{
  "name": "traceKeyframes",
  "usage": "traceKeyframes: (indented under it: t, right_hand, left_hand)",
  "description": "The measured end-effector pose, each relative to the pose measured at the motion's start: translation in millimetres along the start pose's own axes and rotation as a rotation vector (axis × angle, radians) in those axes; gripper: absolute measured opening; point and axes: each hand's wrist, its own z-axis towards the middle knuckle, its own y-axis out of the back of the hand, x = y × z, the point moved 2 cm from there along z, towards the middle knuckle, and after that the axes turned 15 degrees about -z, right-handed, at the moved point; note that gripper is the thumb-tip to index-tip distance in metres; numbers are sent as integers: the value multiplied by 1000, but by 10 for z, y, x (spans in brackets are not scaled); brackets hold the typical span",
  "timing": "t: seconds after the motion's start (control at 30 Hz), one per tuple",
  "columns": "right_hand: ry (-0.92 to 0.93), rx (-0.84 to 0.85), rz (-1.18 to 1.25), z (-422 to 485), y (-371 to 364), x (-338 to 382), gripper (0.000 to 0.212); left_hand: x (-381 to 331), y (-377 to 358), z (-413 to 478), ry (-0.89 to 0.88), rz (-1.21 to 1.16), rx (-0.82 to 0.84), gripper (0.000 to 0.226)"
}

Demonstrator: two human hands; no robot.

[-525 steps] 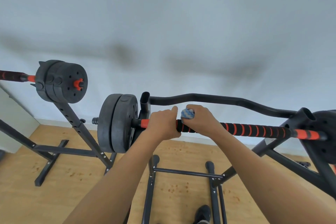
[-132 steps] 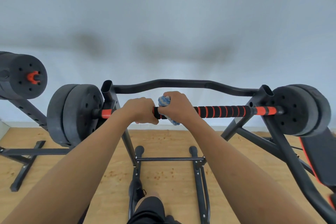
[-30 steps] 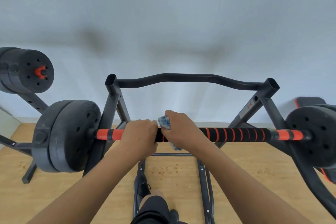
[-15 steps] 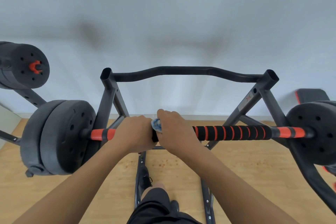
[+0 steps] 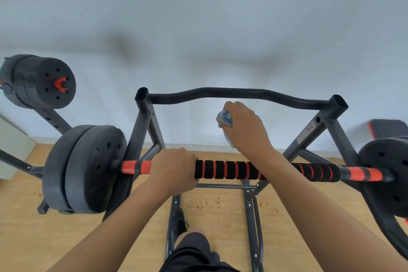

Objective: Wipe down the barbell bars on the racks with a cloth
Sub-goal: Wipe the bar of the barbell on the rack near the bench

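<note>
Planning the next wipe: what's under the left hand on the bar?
The left hand grips the barbell bar between its orange sleeve and striped foam grip. The stretch beneath the hand is covered; its surface cannot be seen.

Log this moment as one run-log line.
left hand grips barbell bar | right hand holds cloth above bar, below rack crossbar | cloth-bar contact: none

Red X-like logo (image 5: 310,127) on grey label (image 5: 304,136), rack's right upright (image 5: 292,149), lettering illegible

The black-and-orange barbell bar (image 5: 227,171) runs level before the rack (image 5: 141,121). The bunched blue-white cloth (image 5: 225,118) is clear of it, under the rack's top rail.
</note>
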Motion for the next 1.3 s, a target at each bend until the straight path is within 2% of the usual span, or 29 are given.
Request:
traceKeyframes:
  t: [0.1, 0.17, 0.23, 0.3, 0.4, 0.57, 0.77, 0.87, 0.97, 1.07, 1.17, 1.23, 1.3]
  right_hand:
    - [149, 171, -165, -49, -76, 39, 6]
    - [168, 328, -115, -203, -153, 98, 12]
    - [111, 410, -33, -345, -195, 115, 22]
    - [60, 408, 3, -429, -199, 119, 24]
    - [84, 379, 9, -496, -152, 147, 23]
    - [121, 338, 24, -600, -90, 193, 6]
    - [209, 299, -101, -671, -19, 271, 31]
    - [186, 289, -136, -717, 41, 308, 36]
    - [167, 293, -137, -764, 56, 318, 40]
    - [125, 298, -92, -760, 45, 286, 39]
    - [110, 316, -115, -747, 21, 285, 40]
    - [92, 320, -119, -752, 14, 283, 41]
    - [105, 286, -140, -770, 4, 281, 41]
  left_hand:
    - [3, 21, 8, -12, -28, 15, 19]
    - [8, 30, 18, -10, -31, 18, 18]
    - [9, 27, 21, 1, -32, 21, 17]
    - [3, 32, 21, 5, -34, 24, 18]
    - [-3, 49, 29, 1, -37, 36, 18]
    - [41, 57, 96, 6, -85, 130, 20]
    - [78, 131, 281, 9, -187, 329, 20]
    - [117, 138, 348, 40, -323, 426, 34]
    - [144, 174, 326, -47, -339, 318, 46]
    - [43, 104, 195, -183, -172, 86, 33]
    - [-107, -77, 75, -198, -22, -175, 19]
    - [-133, -152, 82, -165, 8, -229, 16]
    - [-106, -150, 150, -129, 54, -213, 17]
